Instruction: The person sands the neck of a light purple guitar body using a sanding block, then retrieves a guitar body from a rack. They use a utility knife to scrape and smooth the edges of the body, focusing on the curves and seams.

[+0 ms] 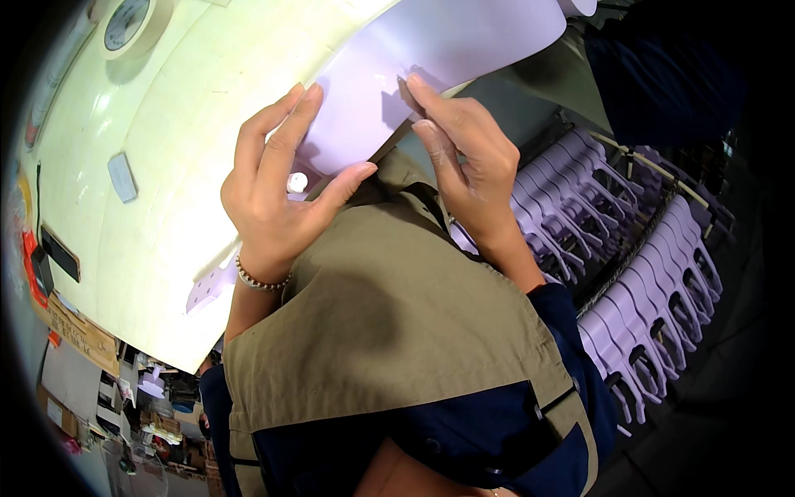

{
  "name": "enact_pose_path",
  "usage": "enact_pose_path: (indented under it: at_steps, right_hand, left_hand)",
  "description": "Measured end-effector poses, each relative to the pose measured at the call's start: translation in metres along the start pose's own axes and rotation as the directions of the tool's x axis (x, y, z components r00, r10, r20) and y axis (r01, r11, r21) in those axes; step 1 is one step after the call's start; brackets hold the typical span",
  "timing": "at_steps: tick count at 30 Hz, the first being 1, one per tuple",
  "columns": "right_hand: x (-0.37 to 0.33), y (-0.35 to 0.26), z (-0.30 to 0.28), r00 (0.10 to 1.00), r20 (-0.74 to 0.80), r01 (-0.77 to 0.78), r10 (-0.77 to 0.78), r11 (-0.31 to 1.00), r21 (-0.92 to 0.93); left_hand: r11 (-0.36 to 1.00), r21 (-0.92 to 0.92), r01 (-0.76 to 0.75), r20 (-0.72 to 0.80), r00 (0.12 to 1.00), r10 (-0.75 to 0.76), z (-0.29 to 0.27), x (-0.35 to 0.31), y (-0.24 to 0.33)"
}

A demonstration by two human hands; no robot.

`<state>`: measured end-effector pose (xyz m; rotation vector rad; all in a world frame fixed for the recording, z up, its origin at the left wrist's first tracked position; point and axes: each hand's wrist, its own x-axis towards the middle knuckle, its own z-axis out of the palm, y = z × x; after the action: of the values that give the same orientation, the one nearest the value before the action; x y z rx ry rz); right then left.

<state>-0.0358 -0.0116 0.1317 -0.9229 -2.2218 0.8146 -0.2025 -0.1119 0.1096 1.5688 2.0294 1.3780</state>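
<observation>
A smooth, curved lilac plastic panel point(364, 108) lies over the near edge of the pale table. My left hand point(277, 186) is open, its fingers spread against the panel's left edge and its thumb reaching along the near end. A small white round piece point(297, 182) shows beside that palm. Over the panel's right side, my right hand point(474, 153) is closed on a small dark pointed blade point(406, 93), whose tip is at the panel's surface. The rest of the blade is hidden by the fingers.
On the pale table point(190, 124) are a tape roll point(149, 33), a blue-grey block point(122, 178) and a dark phone-like slab point(61, 253). A lilac piece with holes point(211, 286) lies by my left wrist. Rows of lilac parts point(646, 290) hang at right. Dark clothing point(671, 79) shows at upper right.
</observation>
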Motion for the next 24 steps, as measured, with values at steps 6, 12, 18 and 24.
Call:
enact_pose_path:
  at_steps: [6,12,18,24]
  right_hand:
    - [0.005,0.0,-0.003,0.988,-0.097,0.106,-0.124,0.979,-0.176]
    - [0.002,0.003,-0.003,0.986,-0.077,0.126,-0.148,0.963,-0.24]
    - [0.005,-0.002,-0.001,0.99,-0.014,0.126,-0.138,0.94,-0.317]
    - [0.003,-0.005,-0.004,0.998,0.024,0.059,-0.054,0.942,-0.331]
  left_hand:
    - [1.0,0.003,0.006,0.004,1.0,-0.006,-0.001,0.0,0.0]
    - [1.0,0.0,0.009,0.004,1.0,-0.009,-0.001,-0.001,0.0]
    - [1.0,-0.002,-0.009,-0.01,1.0,0.009,0.001,-0.002,-0.001]
    - [1.0,0.0,0.002,0.011,1.0,-0.002,0.0,-0.002,-0.002]
